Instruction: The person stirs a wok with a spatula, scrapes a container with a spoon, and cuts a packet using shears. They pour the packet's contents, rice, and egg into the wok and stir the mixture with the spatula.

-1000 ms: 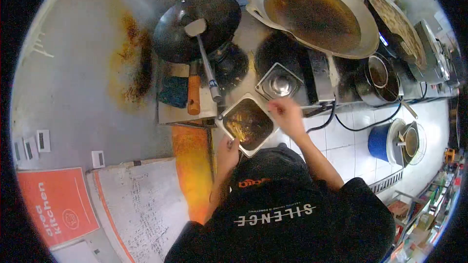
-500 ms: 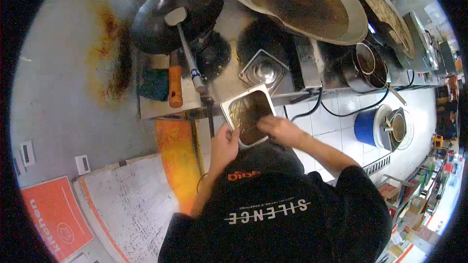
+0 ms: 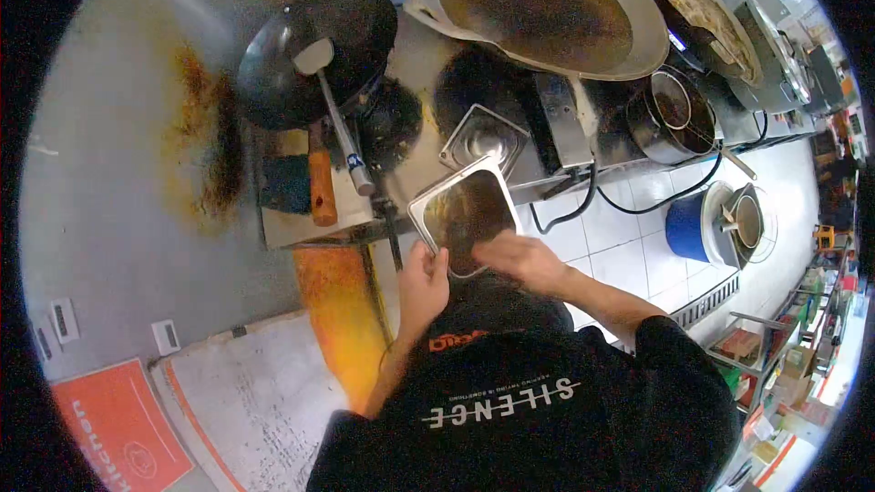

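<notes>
Metal container point(image 3: 451, 184), rectangular and pale-rimmed, sits tilted between two bare hands, in front of the near edge of a steel cooking counter point(image 3: 416, 166). From the head camera, I see the left hand point(image 3: 425, 284) closed on its near left rim, thumb on top and fingers curled against the outside. The right hand point(image 3: 527, 264) is partly open, fingers reaching over the near right side of the opening; blur keeps me from telling whether they hold anything. The inside looks brown and shiny.

I read "SILENCE" in white capitals, struck through and upside down, on a black shirt point(image 3: 583, 419); the line under it is too small for me to read surely. Orange lettering on the dark apron point(image 3: 474, 310) is only partly visible. An orange sign point(image 3: 123, 424) at near left says "kitchen" sideways in white. Beside it, a white sheet point(image 3: 251, 392) carries illegible dark marks.

At far left on the counter, a metal spatula point(image 3: 339, 118) rests in a black wok point(image 3: 273, 73). A large pan point(image 3: 658, 32) of brown liquid stands farther back, right of the wok. A small square metal dish point(image 3: 485, 143) lies just beyond the container. To the right, a blue bucket point(image 3: 684, 223) stands on white floor tiles point(image 3: 620, 210).

Compared with one second ago, the right hand has moved from the container's right corner to over its opening, and the view has shifted.
</notes>
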`<state>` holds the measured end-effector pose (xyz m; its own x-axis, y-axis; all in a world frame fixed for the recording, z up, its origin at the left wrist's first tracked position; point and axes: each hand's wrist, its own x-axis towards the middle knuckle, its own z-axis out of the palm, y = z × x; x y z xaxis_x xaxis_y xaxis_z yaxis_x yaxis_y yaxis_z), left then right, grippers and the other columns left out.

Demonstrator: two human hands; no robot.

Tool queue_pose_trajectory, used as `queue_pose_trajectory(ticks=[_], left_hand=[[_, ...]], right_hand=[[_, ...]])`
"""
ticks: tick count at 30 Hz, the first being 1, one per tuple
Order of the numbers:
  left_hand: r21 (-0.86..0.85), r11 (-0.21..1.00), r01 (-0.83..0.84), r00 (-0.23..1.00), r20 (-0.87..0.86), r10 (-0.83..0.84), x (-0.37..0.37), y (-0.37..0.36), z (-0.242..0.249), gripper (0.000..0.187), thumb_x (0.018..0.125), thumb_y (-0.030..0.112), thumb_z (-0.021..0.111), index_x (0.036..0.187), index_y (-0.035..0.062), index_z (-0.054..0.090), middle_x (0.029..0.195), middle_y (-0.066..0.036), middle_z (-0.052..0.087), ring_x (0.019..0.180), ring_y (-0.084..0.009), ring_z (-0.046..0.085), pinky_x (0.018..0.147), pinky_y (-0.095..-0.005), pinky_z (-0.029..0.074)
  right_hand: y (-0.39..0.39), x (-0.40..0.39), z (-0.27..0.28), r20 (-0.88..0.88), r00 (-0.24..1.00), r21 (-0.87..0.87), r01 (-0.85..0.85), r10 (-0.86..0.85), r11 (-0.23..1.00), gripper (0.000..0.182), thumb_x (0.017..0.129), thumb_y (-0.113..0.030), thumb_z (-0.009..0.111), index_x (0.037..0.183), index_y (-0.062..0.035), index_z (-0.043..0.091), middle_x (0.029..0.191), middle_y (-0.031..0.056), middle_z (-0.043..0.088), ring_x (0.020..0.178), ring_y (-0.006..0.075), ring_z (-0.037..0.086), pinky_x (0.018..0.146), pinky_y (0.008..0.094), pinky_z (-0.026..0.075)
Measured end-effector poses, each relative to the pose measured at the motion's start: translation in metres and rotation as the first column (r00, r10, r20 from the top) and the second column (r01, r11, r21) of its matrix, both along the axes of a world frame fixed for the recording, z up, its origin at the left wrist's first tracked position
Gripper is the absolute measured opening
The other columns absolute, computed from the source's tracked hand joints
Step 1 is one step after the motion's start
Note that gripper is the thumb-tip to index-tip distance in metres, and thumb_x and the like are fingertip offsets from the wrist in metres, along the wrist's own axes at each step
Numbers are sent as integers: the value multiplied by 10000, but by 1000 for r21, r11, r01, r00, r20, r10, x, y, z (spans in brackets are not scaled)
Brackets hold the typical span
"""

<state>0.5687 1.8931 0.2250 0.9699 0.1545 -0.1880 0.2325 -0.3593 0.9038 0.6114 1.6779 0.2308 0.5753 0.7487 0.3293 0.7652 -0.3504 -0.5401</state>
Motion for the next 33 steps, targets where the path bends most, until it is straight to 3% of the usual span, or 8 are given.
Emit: queue_pose_trajectory(ticks=[7,10,15,18,23,27,31,33], left_hand=[[9,997,-71,994,85,70,2,-12,-1,222,902,188,576,812,5,490,660,-96,532,602,-163,515,569,-310,409],[-67,992,-107,989,93,113,-3,-21,7,234,905,192,576,806,2,482,656,-85,523,598,-160,490,569,-316,404],[17,999,-41,985,168,38,9,-18,-14,236,913,203,565,819,3,482,647,-87,519,586,-162,492,565,-318,404],[83,996,-17,990,140,5,16,-29,12,243,913,211,563,823,3,477,641,-92,522,574,-175,482,563,-325,405],[54,999,8,979,203,-19,19,-37,0,256,909,207,573,801,1,467,613,-108,510,570,-159,492,538,-323,395],[-78,997,-4,984,178,18,21,-38,1,241,919,180,562,790,-1,467,638,-82,520,586,-133,482,559,-302,396],[-197,979,51,982,187,-14,26,-29,-12,210,922,187,565,830,8,505,656,-53,521,607,-115,485,576,-275,395],[-257,966,35,980,200,17,26,-24,-17,203,925,191,565,853,7,518,654,-40,513,610,-105,472,577,-265,389]], right_hand=[[-6,1,1,95,972,121,202,-214,972,380,717,-91,582,1083,10,605,1115,148,618,945,295,600,795,361,501],[-1,-10,-9,106,991,-153,96,-80,984,353,729,-105,563,1062,0,614,1143,113,613,995,264,591,867,371,482],[14,19,5,438,855,-112,359,-278,927,331,723,-183,553,1015,-48,631,1060,38,628,968,187,502,837,320,401],[15,4,13,329,913,-350,354,-240,867,325,713,-177,576,1014,-68,635,1090,29,615,925,184,496,840,347,375],[13,12,4,343,882,-311,433,-325,846,311,712,-186,570,996,-72,630,1033,6,628,873,157,511,794,338,367],[10,5,6,391,727,10,610,-564,792,381,710,-169,576,1077,-78,622,1052,-3,639,861,166,513,763,350,354],[18,4,-8,306,883,124,335,-357,934,254,730,-188,594,969,-138,659,1059,-48,650,824,165,510,760,363,363],[13,9,8,246,804,186,509,-541,840,294,698,-173,616,981,-106,666,1070,-17,656,835,164,506,744,357,350]])
